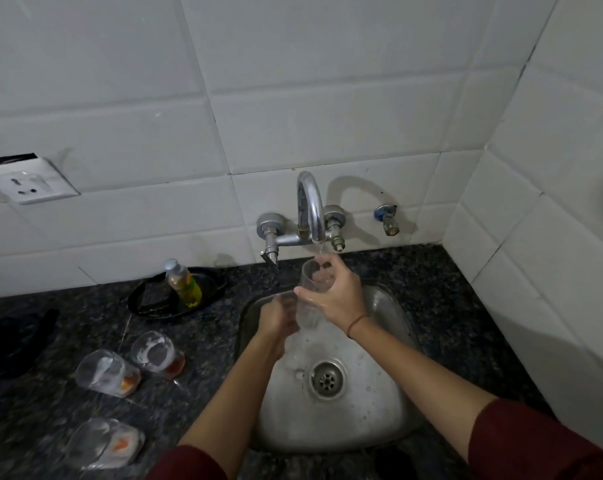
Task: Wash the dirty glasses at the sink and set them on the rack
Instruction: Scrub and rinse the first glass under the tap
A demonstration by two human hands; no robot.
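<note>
I hold a clear glass point(309, 292) upright over the steel sink point(390, 403), under the tap point(309, 206). A thin stream of water runs from the spout into it. My right hand point(338, 296) grips the glass near its rim from the right. My left hand point(276, 322) holds its lower part from the left. Three dirty glasses stand on the dark counter at the left, each with orange dregs: one point(158, 353) nearest the sink, one point(108, 374) beside it, one point(106, 445) at the front. No rack is in view.
A black tray point(147, 299) behind the glasses carries a small bottle point(184, 284) of yellow-green liquid. A dark object point(13, 341) lies at the far left. A wall socket point(26, 185) sits on the white tiles, and a small valve point(386, 220) right of the tap.
</note>
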